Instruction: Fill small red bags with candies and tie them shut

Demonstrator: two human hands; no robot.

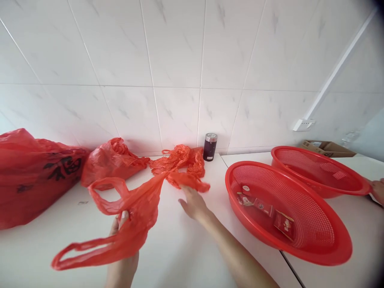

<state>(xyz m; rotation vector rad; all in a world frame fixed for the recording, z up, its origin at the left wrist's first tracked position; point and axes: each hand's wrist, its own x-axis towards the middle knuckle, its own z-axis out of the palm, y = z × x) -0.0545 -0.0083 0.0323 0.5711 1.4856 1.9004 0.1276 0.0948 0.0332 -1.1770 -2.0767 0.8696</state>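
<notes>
My left hand [122, 236] is closed around a thin red plastic bag [141, 212] and holds it above the white table. Its loop handles hang out to the left, and its far end narrows toward a heap of crumpled red plastic bags [180, 158] by the wall. My right hand [195, 203] reaches to the front of that heap, thumb spread apart from the fingers. Its fingertips meet the loose red plastic and are partly hidden there.
Tied red bags [108, 162] and a large red bag with black lettering [39, 176] stand at left. A dark tumbler [210, 147] is near the wall. Two red baskets [318, 212] are at right, the nearer holding several packets. Another person's hand [377, 190] touches the far basket [324, 160].
</notes>
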